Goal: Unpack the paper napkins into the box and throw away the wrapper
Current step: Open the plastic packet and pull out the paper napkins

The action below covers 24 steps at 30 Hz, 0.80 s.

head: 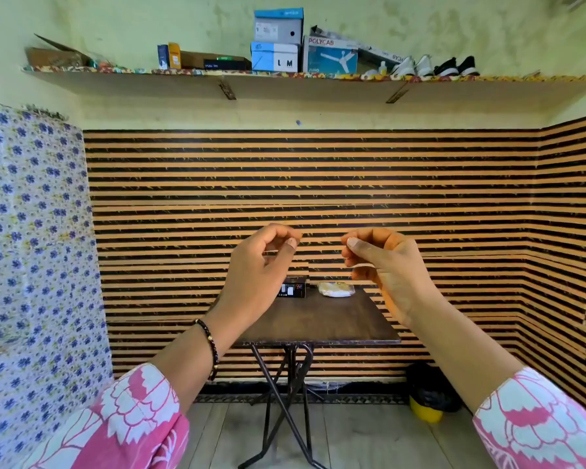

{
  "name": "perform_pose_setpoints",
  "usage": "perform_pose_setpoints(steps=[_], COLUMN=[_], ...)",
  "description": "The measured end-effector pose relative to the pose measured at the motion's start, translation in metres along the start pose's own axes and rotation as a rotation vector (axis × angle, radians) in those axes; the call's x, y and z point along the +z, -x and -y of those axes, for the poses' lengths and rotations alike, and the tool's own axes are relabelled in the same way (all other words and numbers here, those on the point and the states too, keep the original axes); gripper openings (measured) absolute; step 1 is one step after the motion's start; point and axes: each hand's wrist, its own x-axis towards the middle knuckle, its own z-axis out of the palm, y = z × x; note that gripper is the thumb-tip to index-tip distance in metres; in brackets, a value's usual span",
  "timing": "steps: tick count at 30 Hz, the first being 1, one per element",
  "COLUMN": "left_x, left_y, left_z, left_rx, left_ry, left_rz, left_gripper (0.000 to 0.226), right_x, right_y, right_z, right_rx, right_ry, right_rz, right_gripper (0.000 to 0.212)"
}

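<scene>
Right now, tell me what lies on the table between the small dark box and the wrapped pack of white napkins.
Nothing: the head view shows bare brown tabletop between small dark box and wrapped napkin pack.

Your folding table [318, 319] has a dark matt wood-grain top on thin black metal legs. On its far edge, the napkin pack [336, 288] sits in glossy clear plastic beside a printed cardboard box [293, 288]. Your sleeves [139, 418] are printed cloth.

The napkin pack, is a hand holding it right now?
No, the napkin pack lies on the table beside the box, while both hands are raised in front of it.
</scene>
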Motion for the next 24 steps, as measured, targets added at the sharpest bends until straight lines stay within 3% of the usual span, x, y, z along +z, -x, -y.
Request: perform_pose_setpoints(steps=[5, 10, 24], left_x=[0.016, 0.028, 0.039], left_y=[0.014, 0.024, -0.023], left_z=[0.016, 0.056, 0.255], left_rx=[-0.055, -0.119, -0.366], left_ry=[0.055, 0.076, 0.148], left_rz=[-0.009, -0.010, 0.005], left_gripper=[0.016, 0.015, 0.016], right_x=[-0.006, 0.002, 0.061], right_y=[0.005, 0.005, -0.105], right_z=[-0.030, -0.068, -0.215], right_rx=[0.113, 0.154, 0.352], right_ry=[-0.173, -0.148, -0.156], right_rz=[-0.002, 0.050, -0.061], right_gripper=[0.012, 0.012, 0.016])
